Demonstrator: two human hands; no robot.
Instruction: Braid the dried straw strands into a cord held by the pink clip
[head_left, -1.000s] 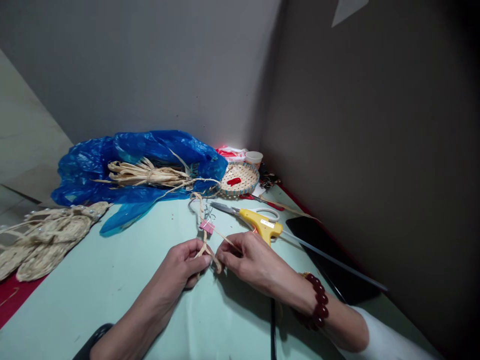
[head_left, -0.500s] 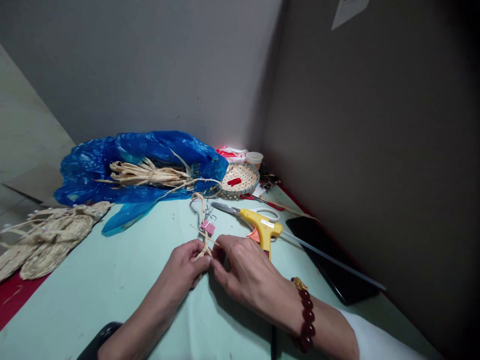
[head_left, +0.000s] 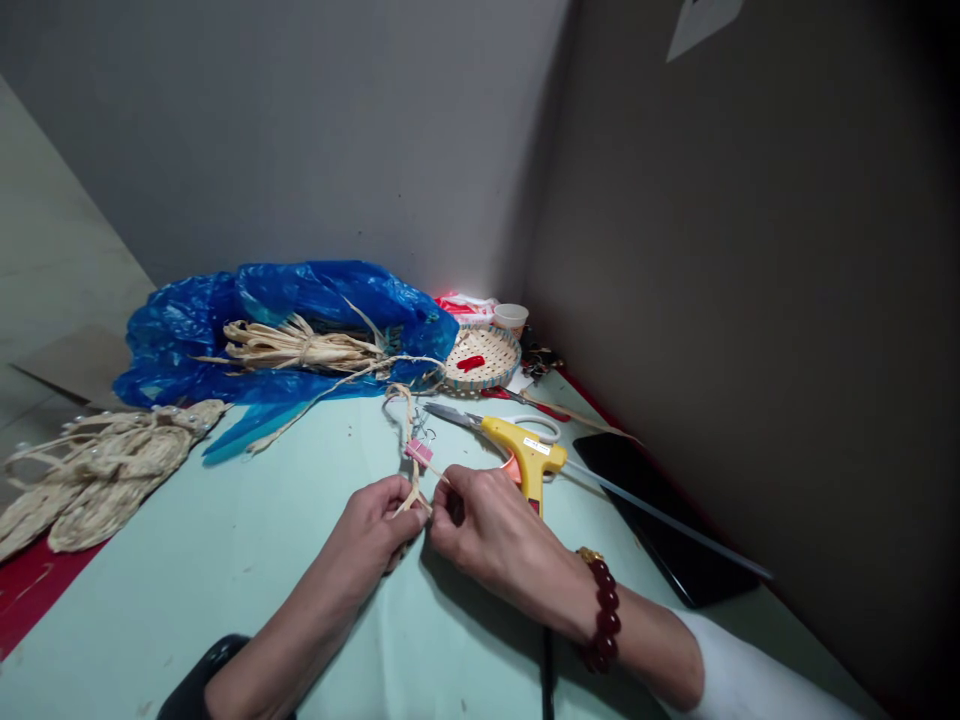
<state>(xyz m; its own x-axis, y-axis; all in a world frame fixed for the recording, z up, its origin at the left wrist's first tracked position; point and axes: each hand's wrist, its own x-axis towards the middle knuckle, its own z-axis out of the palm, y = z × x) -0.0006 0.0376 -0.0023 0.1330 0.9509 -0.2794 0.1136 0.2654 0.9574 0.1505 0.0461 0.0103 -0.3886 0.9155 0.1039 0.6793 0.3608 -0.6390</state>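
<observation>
Your left hand (head_left: 379,520) pinched the straw strand (head_left: 414,492) | right hand (head_left: 480,525) had closed in, fingers pinching alongside | pink clip (head_left: 418,452) unmoved | braid proceeding, tension held.

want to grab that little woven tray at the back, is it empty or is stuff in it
Not empty: the woven tray lies flat with one small red object resting inside it. What that red object is cannot be told.
</observation>
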